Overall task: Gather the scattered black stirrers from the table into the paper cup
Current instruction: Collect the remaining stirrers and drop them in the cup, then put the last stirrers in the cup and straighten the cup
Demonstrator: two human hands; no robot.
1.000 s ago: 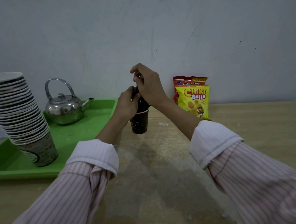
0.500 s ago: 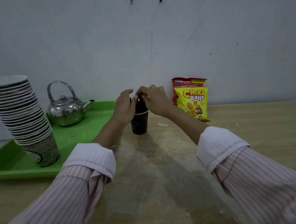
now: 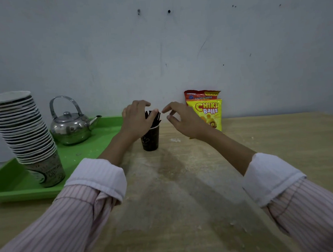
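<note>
- here, the dark paper cup (image 3: 150,141) stands upright on the wooden table (image 3: 184,192), towards the wall and just right of the green tray (image 3: 82,151).
- the black stirrers (image 3: 155,117) stand bundled inside the paper cup, their tops sticking up above its rim and leaning a little to the right.
- the left hand (image 3: 135,121) curls round the bundle from the left, fingers arched over the tops and thumb laid across the front of the black stirrers, touching them.
- the right hand (image 3: 183,120) hovers just right of the paper cup, fingers loosely bent and spread, holding nothing.
- on the tray sit a steel kettle (image 3: 71,127), spout pointing right, and a leaning stack of cups (image 3: 27,133) at the near left.
- a yellow snack bag (image 3: 209,112) stands against the wall behind the right hand, with a red snack bag (image 3: 202,94) behind it.
- both arms wear striped sleeves (image 3: 70,217) with white cuffs turned back.
</note>
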